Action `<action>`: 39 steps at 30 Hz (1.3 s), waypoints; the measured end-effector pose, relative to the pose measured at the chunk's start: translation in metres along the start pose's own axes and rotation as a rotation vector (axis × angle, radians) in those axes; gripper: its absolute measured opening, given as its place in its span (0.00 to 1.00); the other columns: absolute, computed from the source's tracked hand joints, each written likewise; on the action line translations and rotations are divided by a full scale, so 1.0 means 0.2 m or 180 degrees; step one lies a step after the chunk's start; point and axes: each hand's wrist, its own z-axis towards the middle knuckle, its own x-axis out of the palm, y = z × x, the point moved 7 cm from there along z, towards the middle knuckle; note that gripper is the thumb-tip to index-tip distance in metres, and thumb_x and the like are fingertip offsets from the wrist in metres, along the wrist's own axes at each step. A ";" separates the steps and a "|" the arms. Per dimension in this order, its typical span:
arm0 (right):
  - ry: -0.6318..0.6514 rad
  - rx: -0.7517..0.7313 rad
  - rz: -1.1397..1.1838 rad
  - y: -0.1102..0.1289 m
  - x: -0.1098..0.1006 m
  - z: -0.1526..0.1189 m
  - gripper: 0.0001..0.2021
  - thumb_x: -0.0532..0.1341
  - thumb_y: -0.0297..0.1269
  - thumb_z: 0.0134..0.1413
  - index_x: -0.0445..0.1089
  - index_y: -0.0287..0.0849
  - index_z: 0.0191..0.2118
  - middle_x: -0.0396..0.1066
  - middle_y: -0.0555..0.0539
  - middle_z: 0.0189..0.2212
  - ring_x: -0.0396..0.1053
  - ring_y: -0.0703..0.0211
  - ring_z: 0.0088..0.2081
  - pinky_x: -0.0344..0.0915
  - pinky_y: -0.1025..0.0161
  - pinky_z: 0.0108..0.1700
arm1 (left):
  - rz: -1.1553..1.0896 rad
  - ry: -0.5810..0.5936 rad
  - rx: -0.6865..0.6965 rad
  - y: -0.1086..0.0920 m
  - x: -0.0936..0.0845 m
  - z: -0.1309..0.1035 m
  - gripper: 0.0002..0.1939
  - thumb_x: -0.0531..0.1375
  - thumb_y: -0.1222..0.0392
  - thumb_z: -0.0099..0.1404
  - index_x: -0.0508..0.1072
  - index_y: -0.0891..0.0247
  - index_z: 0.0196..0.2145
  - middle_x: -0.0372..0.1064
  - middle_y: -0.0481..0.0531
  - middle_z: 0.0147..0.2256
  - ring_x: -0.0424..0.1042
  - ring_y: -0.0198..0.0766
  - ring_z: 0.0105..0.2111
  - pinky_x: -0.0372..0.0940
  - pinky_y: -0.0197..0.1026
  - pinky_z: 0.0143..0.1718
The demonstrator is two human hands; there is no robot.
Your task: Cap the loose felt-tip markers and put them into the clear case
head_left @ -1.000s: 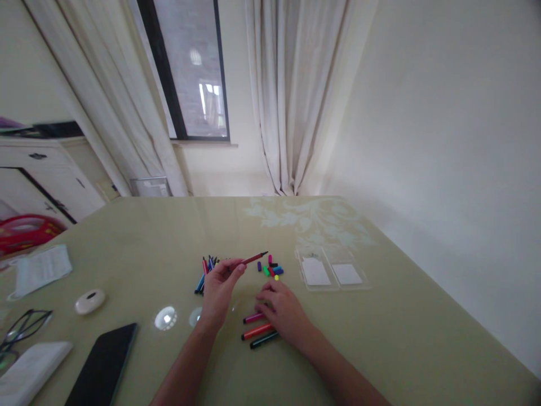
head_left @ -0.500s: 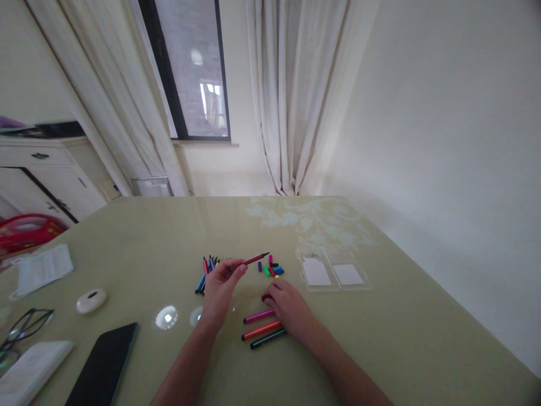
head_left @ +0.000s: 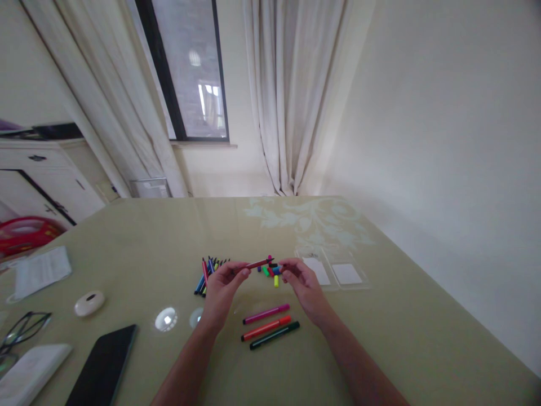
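My left hand (head_left: 224, 290) pinches an uncapped dark red marker (head_left: 257, 264), its dark tip pointing right. My right hand (head_left: 305, 286) is closed just right of that tip, fingertips pinching a small dark red marker cap (head_left: 284, 267) that they mostly hide. Cap and tip are apart. Beneath and between the hands lie several loose coloured caps, among them a yellow cap (head_left: 276, 281) and a green cap (head_left: 266, 272). Nearer me, three capped markers rest side by side: a magenta marker (head_left: 266, 314), an orange-red marker (head_left: 266, 329) and a dark green marker (head_left: 274, 336).
Behind my left hand is a pile of uncapped markers (head_left: 204, 276). An open clear plastic case (head_left: 366, 282) with white cards lies beyond my right hand. At left are a black phone (head_left: 102, 363), a white oval object (head_left: 89, 303), glasses (head_left: 31, 327) and a face mask (head_left: 42, 272).
My right hand has risen from beside the capped markers towards the tip of the dark red marker, uncovering their right ends and the yellow cap. My left hand has shifted slightly right.
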 end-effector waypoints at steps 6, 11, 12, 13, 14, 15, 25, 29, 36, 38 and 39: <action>-0.0101 -0.0290 -0.0134 0.05 -0.02 0.00 0.14 0.65 0.45 0.64 0.80 0.49 0.51 0.77 0.46 0.41 0.73 0.53 0.42 0.71 0.56 0.47 | -0.0044 0.0093 -0.0014 0.00 0.01 -0.01 0.15 0.73 0.52 0.57 0.81 0.62 0.39 0.81 0.53 0.36 0.78 0.40 0.37 0.73 0.39 0.40; -0.0165 -0.0386 -0.0111 0.07 -0.03 0.00 0.11 0.66 0.42 0.64 0.81 0.49 0.48 0.77 0.46 0.41 0.74 0.53 0.44 0.71 0.57 0.48 | -0.0064 0.0189 -0.0027 0.01 0.03 -0.01 0.14 0.74 0.53 0.57 0.81 0.62 0.38 0.81 0.52 0.36 0.79 0.39 0.37 0.73 0.38 0.40; -0.0192 -0.0372 -0.0085 0.07 -0.03 0.00 0.10 0.66 0.42 0.63 0.82 0.49 0.47 0.78 0.46 0.40 0.74 0.53 0.44 0.71 0.58 0.48 | -0.0050 0.0204 -0.0023 0.01 0.03 -0.01 0.14 0.73 0.53 0.57 0.81 0.62 0.38 0.81 0.52 0.36 0.78 0.38 0.37 0.72 0.37 0.39; -0.0223 -0.0359 -0.0071 0.07 -0.03 0.00 0.09 0.67 0.42 0.62 0.82 0.48 0.46 0.78 0.46 0.40 0.75 0.54 0.43 0.71 0.58 0.48 | -0.0032 0.0215 -0.0018 0.01 0.03 -0.01 0.14 0.73 0.53 0.57 0.81 0.62 0.38 0.81 0.52 0.36 0.78 0.38 0.36 0.72 0.37 0.39; -0.0253 -0.0350 -0.0070 0.06 -0.04 0.00 0.09 0.67 0.41 0.62 0.82 0.48 0.45 0.78 0.46 0.39 0.75 0.54 0.43 0.71 0.58 0.48 | -0.0016 0.0219 -0.0013 0.00 0.04 -0.01 0.14 0.73 0.53 0.57 0.81 0.62 0.38 0.81 0.52 0.36 0.78 0.38 0.36 0.72 0.36 0.38; -0.0281 -0.0348 -0.0075 0.06 -0.04 0.00 0.09 0.67 0.41 0.61 0.82 0.47 0.44 0.79 0.46 0.39 0.75 0.54 0.42 0.72 0.58 0.47 | 0.0001 0.0227 -0.0012 0.00 0.04 -0.02 0.14 0.73 0.53 0.57 0.81 0.62 0.38 0.81 0.52 0.36 0.78 0.37 0.36 0.72 0.36 0.38; -0.0291 -0.0344 -0.0283 0.06 -0.05 0.00 0.09 0.68 0.42 0.60 0.82 0.47 0.44 0.79 0.45 0.38 0.76 0.54 0.40 0.72 0.58 0.46 | 0.0133 0.0387 0.0052 -0.03 0.07 -0.02 0.12 0.73 0.53 0.57 0.82 0.61 0.37 0.82 0.54 0.35 0.79 0.39 0.35 0.73 0.37 0.38; -0.0291 -0.0218 -0.0415 0.03 -0.07 0.01 0.10 0.70 0.44 0.57 0.83 0.45 0.41 0.79 0.46 0.33 0.74 0.55 0.34 0.72 0.59 0.40 | 0.0282 0.0449 0.0066 -0.04 0.08 -0.03 0.12 0.72 0.53 0.57 0.83 0.61 0.36 0.82 0.54 0.34 0.80 0.40 0.34 0.74 0.38 0.36; -0.0147 -0.0344 -0.0782 0.03 -0.07 0.00 0.10 0.69 0.45 0.58 0.83 0.45 0.40 0.77 0.47 0.29 0.72 0.57 0.30 0.69 0.61 0.35 | 0.0471 0.0553 -0.0080 -0.02 0.08 -0.04 0.12 0.71 0.53 0.56 0.85 0.60 0.37 0.82 0.53 0.31 0.79 0.41 0.30 0.75 0.39 0.33; -0.0152 -0.0370 -0.0771 0.03 -0.07 -0.01 0.11 0.69 0.45 0.59 0.83 0.45 0.39 0.76 0.47 0.28 0.72 0.58 0.29 0.69 0.61 0.34 | 0.0448 0.0532 -0.0127 -0.01 0.08 -0.04 0.12 0.71 0.52 0.56 0.85 0.60 0.37 0.82 0.54 0.30 0.80 0.42 0.30 0.75 0.40 0.33; -0.0169 -0.0383 -0.0761 0.03 -0.07 -0.01 0.11 0.68 0.46 0.59 0.83 0.45 0.39 0.76 0.47 0.28 0.71 0.58 0.28 0.69 0.61 0.33 | 0.0441 0.0518 -0.0136 0.00 0.08 -0.04 0.13 0.71 0.52 0.56 0.85 0.61 0.37 0.82 0.54 0.30 0.80 0.42 0.30 0.75 0.40 0.33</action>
